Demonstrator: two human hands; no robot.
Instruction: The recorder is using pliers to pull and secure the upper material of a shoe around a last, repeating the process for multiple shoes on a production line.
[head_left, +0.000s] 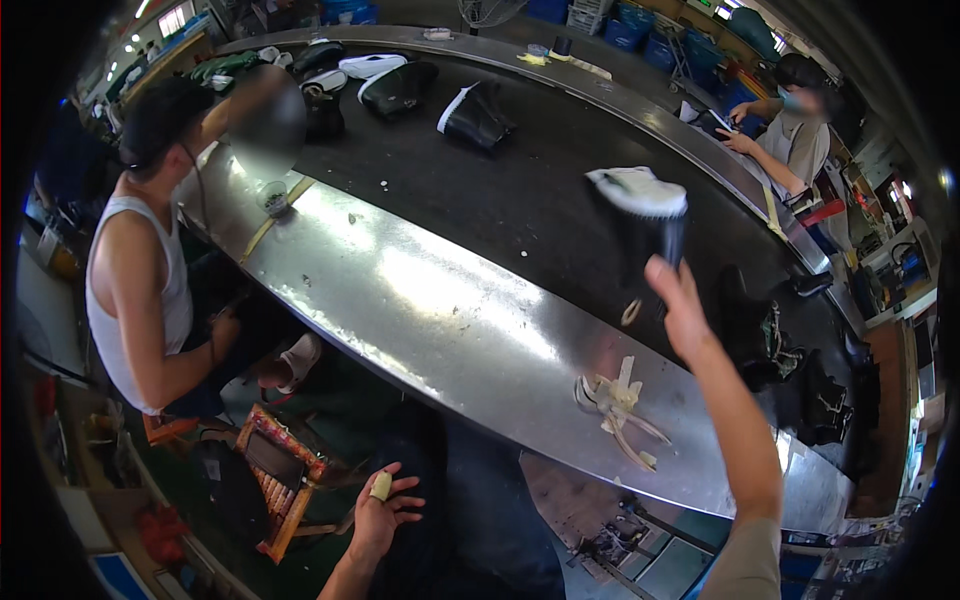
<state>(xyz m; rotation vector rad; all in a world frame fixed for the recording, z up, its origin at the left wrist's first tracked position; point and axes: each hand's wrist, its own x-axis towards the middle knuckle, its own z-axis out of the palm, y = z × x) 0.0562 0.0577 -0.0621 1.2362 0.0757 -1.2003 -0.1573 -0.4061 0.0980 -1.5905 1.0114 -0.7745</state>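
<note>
A black boot (659,232) with a white sole is raised over the dark belt, sole uppermost and smeared by motion. My right hand (684,312) grips its shaft, reaching out from the lower right. My left hand (376,518) hangs low in front of the bench, palm up, with fingers spread and nothing in it. A yellowish cover (381,486) wraps one of its fingers. Below my right hand, pliers (632,432) lie on the metal ledge (480,375) beside pale tape-like scraps (625,388).
Several boots and shoes (475,115) lie on the belt (440,190) farther off; more black boots (815,395) sit at the right. A co-worker (145,290) sits at the left, another (795,140) across the belt. A wooden chair (285,460) stands at lower left.
</note>
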